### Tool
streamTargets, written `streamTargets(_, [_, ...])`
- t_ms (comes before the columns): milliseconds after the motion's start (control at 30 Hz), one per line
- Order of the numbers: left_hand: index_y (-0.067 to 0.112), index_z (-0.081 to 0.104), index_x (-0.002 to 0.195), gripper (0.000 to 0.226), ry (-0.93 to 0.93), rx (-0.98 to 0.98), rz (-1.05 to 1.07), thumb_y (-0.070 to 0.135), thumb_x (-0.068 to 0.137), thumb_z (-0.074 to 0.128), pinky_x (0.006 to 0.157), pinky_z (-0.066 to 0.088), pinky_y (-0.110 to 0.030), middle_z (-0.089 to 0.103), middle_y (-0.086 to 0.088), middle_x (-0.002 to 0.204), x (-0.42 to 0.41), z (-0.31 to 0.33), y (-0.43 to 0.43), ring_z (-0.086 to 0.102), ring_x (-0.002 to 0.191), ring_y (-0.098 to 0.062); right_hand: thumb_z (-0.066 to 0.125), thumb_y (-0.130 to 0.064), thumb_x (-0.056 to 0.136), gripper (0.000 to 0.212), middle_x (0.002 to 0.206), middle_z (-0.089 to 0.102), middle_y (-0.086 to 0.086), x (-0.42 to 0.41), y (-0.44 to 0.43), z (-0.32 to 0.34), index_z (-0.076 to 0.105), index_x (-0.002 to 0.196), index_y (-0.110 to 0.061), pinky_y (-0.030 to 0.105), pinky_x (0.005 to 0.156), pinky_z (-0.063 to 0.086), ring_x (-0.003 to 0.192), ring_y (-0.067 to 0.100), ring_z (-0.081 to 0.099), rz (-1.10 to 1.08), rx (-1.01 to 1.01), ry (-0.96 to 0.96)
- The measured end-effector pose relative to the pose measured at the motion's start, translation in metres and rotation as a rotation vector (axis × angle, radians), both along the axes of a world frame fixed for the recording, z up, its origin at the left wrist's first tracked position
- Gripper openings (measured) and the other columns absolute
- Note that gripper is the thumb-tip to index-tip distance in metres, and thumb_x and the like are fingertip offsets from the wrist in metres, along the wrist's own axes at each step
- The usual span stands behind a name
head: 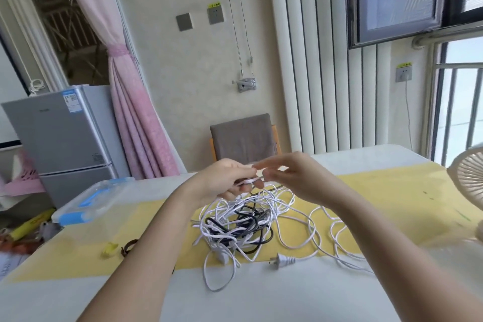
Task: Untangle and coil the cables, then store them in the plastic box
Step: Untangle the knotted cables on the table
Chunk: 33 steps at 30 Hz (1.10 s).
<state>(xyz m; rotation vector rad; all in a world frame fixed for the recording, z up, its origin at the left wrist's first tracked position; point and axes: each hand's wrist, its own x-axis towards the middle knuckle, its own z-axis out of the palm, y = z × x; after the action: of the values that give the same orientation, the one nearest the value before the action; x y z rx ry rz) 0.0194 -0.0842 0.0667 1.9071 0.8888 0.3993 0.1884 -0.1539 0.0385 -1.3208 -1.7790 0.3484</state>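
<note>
Trailing from the hands [226,179] [296,178], tangled cables [236,226]

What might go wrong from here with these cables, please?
The left hand holds a white cable that runs down into the tangle; pulling it up may tighten knots around the black cable. The plug lies loose beside the pile, so a tug could drag or flick it. Strands of the tangle trail toward the fan and might catch on it if dragged.
</note>
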Motion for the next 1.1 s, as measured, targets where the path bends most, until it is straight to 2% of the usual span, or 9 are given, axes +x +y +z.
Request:
streamTargets(167, [0.014,0.053,0.066,0.036,-0.08,0.026,-0.017,0.028,0.099,0.047,0.038,0.015,-0.014,0.034,0.008,0.05,-0.005,-0.009,0.012,0.021,0.042,-0.004,0.067,-0.026,0.087,0.016,0.066,0.067,-0.01,0.02,0.008,-0.008,0.072,0.081,-0.04,0.023,0.056,0.036,0.055,0.006,0.045,0.0,-0.04,0.021])
streamTargets(333, [0.014,0.065,0.074,0.029,-0.283,0.125,0.072,0.022,0.098,0.049,0.041,0.021,-0.012,0.043,0.008,0.056,0.014,-0.028,0.019,0.026,0.041,-0.001,0.058,-0.016,0.094,0.016,0.083,0.071,-0.014,0.02,0.02,-0.017,0.073,0.093,-0.011,0.014,0.08,0.046,0.08,-0.005,0.063,0.132,-0.249,0.063])
streamTargets(433, [0.022,0.069,0.069,0.03,-0.222,0.459,0.235,0.023,0.096,0.055,0.047,0.03,-0.016,0.05,0.01,0.055,0.026,-0.04,0.022,0.036,0.045,-0.001,0.063,-0.043,0.085,0.036,0.105,0.072,0.005,0.021,0.027,-0.021,0.072,0.098,-0.011,0.037,0.102,0.045,0.106,0.015,0.064,0.145,-0.3,0.156])
streamTargets(500, [0.024,0.068,0.067,0.03,-0.191,0.659,0.307,0.021,0.094,0.056,0.051,0.033,-0.015,0.054,0.012,0.053,0.032,-0.045,0.018,0.044,0.05,0.0,0.063,-0.051,0.084,0.047,0.097,0.072,0.013,0.021,0.028,-0.02,0.072,0.094,-0.006,0.037,0.097,0.047,0.095,0.02,0.066,0.163,-0.307,0.306])
streamTargets(567, [0.023,0.07,0.069,0.027,-0.162,0.724,0.278,0.021,0.093,0.057,0.053,0.032,-0.011,0.055,0.018,0.051,0.04,-0.053,0.014,0.048,0.053,0.002,0.056,-0.042,0.09,0.042,0.069,0.065,0.009,0.02,0.029,-0.019,0.068,0.08,-0.003,0.029,0.073,0.053,0.069,0.017,0.06,0.147,-0.283,0.542])
streamTargets(633, [0.018,0.074,0.076,0.022,-0.15,0.718,0.222,0.022,0.092,0.06,0.054,0.031,-0.013,0.052,0.017,0.05,0.047,-0.061,0.011,0.046,0.053,0.0,0.048,-0.032,0.098,0.038,0.051,0.044,0.001,0.02,0.032,-0.022,0.059,0.071,-0.008,0.019,0.046,0.035,0.045,0.011,0.038,0.071,-0.266,0.712])
streamTargets(800, [0.015,0.074,0.076,0.023,-0.192,0.469,0.157,0.029,0.09,0.063,0.047,0.028,-0.017,0.037,0.01,0.043,0.045,-0.061,0.018,0.031,0.043,-0.006,0.033,-0.023,0.103,0.034,0.04,0.022,-0.009,0.038,0.038,-0.019,0.057,0.084,-0.009,0.017,0.034,0.011,0.031,0.004,0.015,0.089,-0.197,1.249])
streamTargets(933, [0.013,0.063,0.066,0.028,-0.281,-0.005,-0.008,0.034,0.084,0.057,0.045,0.027,-0.019,0.033,0.005,0.051,0.014,-0.072,0.033,0.029,0.045,-0.01,0.036,-0.022,0.104,0.034,0.044,0.032,-0.006,0.065,0.031,-0.012,0.057,0.08,-0.009,0.018,0.037,0.013,0.036,0.005,0.017,-0.131,0.104,1.25])
streamTargets(1100, [0.007,0.058,0.076,0.025,-0.295,0.139,0.161,0.017,0.095,0.047,0.048,0.033,-0.022,0.04,0.006,0.049,-0.018,-0.059,0.053,0.038,0.043,-0.008,0.037,-0.026,0.104,0.038,0.048,0.035,-0.005,0.052,0.03,-0.013,0.053,0.073,-0.012,0.016,0.038,0.016,0.037,0.004,0.021,-0.166,0.051,1.031])
